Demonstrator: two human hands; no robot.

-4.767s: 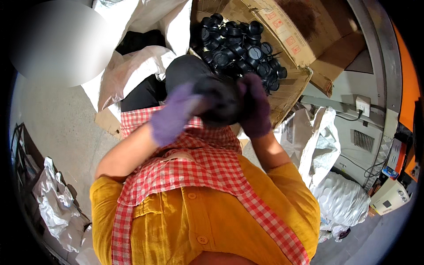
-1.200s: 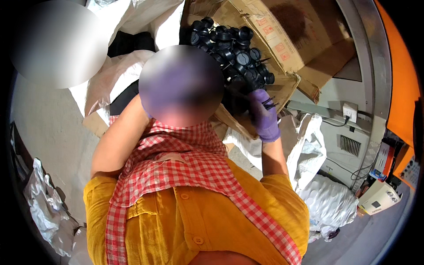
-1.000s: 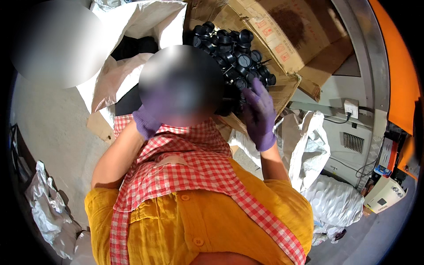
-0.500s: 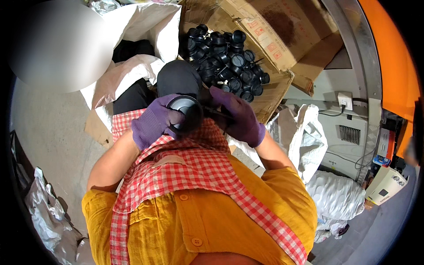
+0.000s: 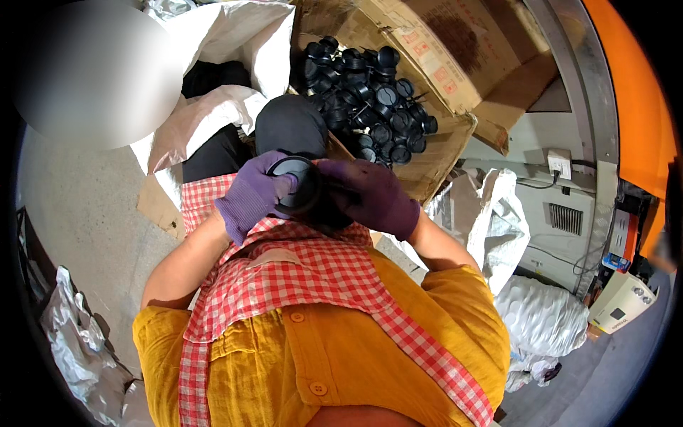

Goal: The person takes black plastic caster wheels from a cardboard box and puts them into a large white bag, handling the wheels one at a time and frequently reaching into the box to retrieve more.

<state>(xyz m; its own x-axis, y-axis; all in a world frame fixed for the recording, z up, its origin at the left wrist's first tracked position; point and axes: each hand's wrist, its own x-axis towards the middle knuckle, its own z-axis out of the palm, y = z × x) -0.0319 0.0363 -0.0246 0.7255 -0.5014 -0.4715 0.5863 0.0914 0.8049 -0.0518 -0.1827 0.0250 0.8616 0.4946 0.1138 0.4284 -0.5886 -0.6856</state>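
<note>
My left hand (image 5: 250,193), in a purple knit glove, is closed on a round black plastic part (image 5: 307,186) with a cup-like rim and a greyish inner face. Its thumb lies inside the rim. On the part's right side my right hand (image 5: 377,196), gloved alike, has its fingers curled inward around something dark. What it grips is shaded and too blurred to name. Both hands are over my lap, in front of my dark-clad knee (image 5: 290,127). Beyond them, many similar black parts (image 5: 384,96), some with thin stems, lie heaped in an open cardboard box (image 5: 445,153).
At the far left stands an open white sack (image 5: 263,43) with dark contents. Another white sack (image 5: 501,220) is right of my arm, beside a grey machine housing (image 5: 569,249) with a plugged-in cable. Crumpled white bags (image 5: 75,341) lie on the floor at left.
My right hand has moved left and in against the black part, its fingers curling closer. The left hand keeps its hold, and the part has tilted a little.
</note>
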